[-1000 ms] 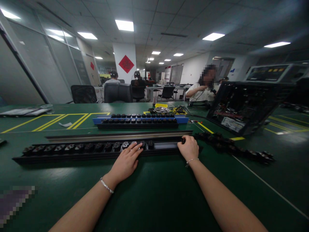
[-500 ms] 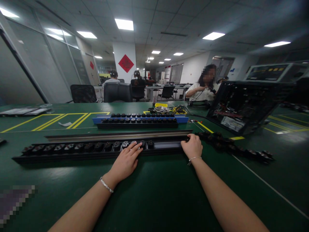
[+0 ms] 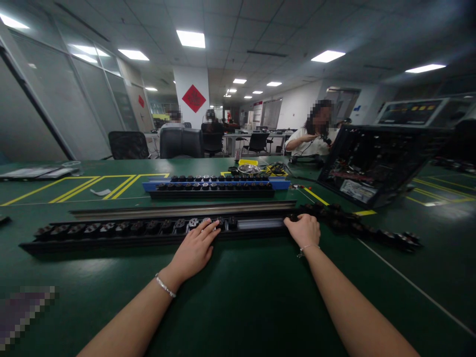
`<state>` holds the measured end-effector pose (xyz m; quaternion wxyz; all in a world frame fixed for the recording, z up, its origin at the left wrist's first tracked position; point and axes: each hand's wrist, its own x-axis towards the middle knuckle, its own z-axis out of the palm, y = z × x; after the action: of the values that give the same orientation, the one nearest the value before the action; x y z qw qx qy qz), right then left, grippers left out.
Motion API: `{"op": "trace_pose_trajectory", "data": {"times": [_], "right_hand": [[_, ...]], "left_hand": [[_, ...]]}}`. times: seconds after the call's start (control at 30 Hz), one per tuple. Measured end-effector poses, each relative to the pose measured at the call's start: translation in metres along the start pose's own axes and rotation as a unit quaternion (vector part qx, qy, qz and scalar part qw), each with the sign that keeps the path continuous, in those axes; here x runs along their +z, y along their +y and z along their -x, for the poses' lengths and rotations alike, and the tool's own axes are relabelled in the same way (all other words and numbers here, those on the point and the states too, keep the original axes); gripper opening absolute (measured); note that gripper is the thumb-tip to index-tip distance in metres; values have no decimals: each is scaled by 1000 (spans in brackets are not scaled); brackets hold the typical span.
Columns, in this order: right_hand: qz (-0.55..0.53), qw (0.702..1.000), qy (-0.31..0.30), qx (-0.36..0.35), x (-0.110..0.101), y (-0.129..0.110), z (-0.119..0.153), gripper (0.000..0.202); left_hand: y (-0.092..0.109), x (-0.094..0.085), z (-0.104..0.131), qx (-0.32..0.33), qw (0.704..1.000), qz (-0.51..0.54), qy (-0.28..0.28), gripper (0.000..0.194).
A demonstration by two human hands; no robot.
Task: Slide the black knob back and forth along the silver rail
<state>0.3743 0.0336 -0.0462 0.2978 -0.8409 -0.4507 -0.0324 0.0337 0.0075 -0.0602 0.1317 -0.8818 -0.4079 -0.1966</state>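
A long black metal channel lies across the table, with a row of black socket modules set in its left and middle parts. My left hand rests flat on the modules near the row's right end, fingers stretched out. Right of that row, a bare stretch of the channel shows a pale inside. At the channel's right end my right hand has its fingers curled around a dark piece that looks like a socket module, mostly hidden by the hand. From there a linked string of black modules trails off to the right.
Behind the channel lies a second dark rail. Farther back are a blue strip with module rows, a metal dish and cables. An open computer case stands at right. A person sits across the table.
My right hand has shifted slightly to the right and down along the channel's end. My left hand stays in place on the modules.
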Motion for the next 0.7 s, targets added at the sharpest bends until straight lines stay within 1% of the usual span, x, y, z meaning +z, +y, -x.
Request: {"op": "trace_pose_trajectory", "data": {"times": [0.1,0.3,0.57,0.7], "right_hand": [[-34,999,-16,2,1,5,-2,48],[-72,997,9,27,-1,11,-6,36],[-74,996,20,45,0,10,-8,38],[-72,995,26,61,-1,15,-12,41]], "left_hand": [[1,-1,0,-3,1000,-4,-6,51],[2,-3,-1,-3,1000,-5,-5,51],[1,-2,0,-3,1000,-2,-8,52],[2,-3,0,-6,1000,-7,-18,51]]}}
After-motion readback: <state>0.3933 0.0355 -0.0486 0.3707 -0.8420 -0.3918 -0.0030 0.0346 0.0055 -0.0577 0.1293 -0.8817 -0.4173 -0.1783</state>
